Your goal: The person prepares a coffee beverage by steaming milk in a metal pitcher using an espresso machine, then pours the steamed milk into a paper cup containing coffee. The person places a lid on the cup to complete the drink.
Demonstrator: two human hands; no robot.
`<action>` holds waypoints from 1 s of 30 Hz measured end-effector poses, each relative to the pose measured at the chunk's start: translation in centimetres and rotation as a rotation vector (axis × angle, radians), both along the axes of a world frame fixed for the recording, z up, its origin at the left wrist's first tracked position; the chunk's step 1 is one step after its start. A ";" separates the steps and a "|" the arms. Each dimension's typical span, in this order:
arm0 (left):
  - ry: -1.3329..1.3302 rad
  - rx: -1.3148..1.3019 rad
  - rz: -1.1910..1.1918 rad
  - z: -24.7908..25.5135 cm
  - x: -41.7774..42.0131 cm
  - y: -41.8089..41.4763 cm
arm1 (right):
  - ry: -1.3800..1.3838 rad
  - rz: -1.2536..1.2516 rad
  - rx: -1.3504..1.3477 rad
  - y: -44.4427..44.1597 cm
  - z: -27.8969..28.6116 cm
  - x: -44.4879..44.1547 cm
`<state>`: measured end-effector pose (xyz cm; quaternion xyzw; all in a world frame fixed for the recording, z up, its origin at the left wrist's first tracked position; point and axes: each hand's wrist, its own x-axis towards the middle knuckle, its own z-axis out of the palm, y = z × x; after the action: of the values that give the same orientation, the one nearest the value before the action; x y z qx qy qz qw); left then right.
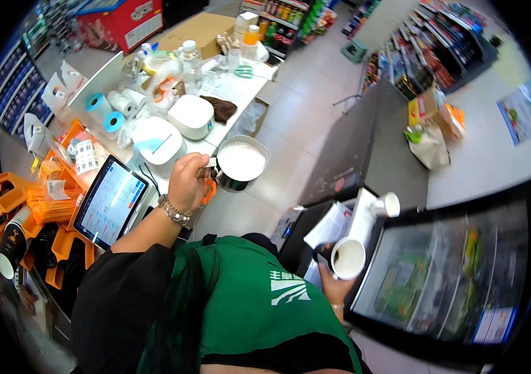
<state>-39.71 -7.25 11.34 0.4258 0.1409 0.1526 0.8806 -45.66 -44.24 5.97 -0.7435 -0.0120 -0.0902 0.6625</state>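
Observation:
My left hand (187, 183), with bead bracelets on the wrist, grips the handle of a metal milk pitcher (233, 180). White frothy liquid (242, 160) fills the pitcher close to its rim. Lower right, my right hand (338, 286) is closed around a paper cup (348, 259) with a dark outside and white inside. The cup is tilted towards the camera; a little brownish liquid shows inside, but its level cannot be told. The pitcher and cup are well apart. Another white paper cup (389, 204) lies or leans on a white ledge just beyond my right hand.
A tablet (111, 201) stands left, beside orange cup holders (64, 243) and stacked paper cups (12, 248). A white table (221, 133) bears two white rounded devices, paper rolls and bottles. Right are a glass-fronted fridge (443, 276) and a grey counter side (380, 135). Shop shelves stand behind.

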 end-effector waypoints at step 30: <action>0.024 -0.040 0.443 -9.1 24.3 8.2 | 0.098 0.953 -0.181 36.9 -14.7 55.5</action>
<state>-15.44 0.90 2.23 0.3686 0.2446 0.3342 0.8322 9.83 -7.34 -8.75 -0.7134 -0.3278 0.2596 0.5623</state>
